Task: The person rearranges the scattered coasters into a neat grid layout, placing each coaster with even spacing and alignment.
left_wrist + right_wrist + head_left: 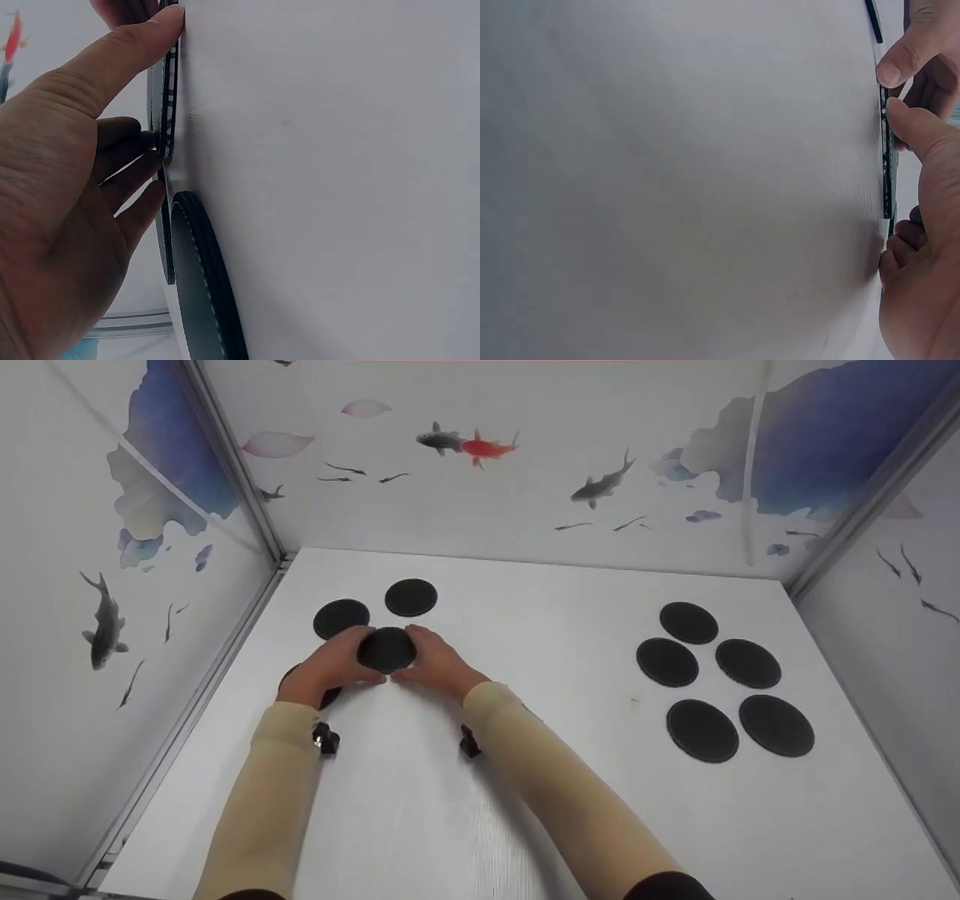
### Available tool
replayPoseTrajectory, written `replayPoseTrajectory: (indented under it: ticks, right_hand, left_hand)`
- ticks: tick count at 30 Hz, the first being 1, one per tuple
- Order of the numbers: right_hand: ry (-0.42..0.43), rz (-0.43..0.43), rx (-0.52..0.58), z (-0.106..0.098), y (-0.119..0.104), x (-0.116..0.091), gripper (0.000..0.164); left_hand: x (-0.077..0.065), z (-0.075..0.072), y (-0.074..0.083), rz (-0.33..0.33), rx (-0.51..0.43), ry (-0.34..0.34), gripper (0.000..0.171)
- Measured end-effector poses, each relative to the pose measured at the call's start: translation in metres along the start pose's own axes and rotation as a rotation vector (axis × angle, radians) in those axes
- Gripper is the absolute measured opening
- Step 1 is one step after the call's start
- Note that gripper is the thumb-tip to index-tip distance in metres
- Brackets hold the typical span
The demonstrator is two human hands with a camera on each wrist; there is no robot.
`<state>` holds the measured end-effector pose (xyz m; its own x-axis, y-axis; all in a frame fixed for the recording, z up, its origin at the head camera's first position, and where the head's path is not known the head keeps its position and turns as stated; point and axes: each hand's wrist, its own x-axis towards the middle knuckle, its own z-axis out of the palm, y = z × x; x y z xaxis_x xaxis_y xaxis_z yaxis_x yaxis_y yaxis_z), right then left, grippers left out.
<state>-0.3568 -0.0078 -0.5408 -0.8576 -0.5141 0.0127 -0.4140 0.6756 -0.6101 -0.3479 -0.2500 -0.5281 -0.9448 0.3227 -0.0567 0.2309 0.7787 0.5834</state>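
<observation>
Black, round, stitched leather-look disc (387, 650) left of frame centre, rim gripped by curved fingers of left hand (330, 662) and right hand (441, 664). Probably light, fairly stiff, not fragile (layer count unclear); best held by opposite edges.

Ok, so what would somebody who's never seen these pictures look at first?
Probably the round black disc that the person's left hand and right hand hold between them, towards the left of the white table. Next, perhaps, the five flat black discs grouped on the table's right side. Then the bright red painted fish up on the white back wall.
</observation>
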Motion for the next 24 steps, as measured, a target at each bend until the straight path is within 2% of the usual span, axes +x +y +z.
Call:
replayPoseTrajectory:
  ticks: [12, 18, 24]
  right_hand:
    - [0.021, -0.004, -0.062, 0.011, -0.002, 0.005, 0.085]
    - [0.065, -0.046, -0.038, 0.013, 0.000, 0.007, 0.073]
    - [0.080, -0.060, 0.007, 0.008, -0.001, 0.006, 0.069]
  left_hand:
    - [0.001, 0.000, 0.001, 0.030, 0.011, 0.011, 0.080]
    - [0.001, 0.000, 0.001, 0.024, 0.024, 0.011, 0.082]
    - [0.007, 0.000, 0.000, 0.028, 0.022, 0.016, 0.080]
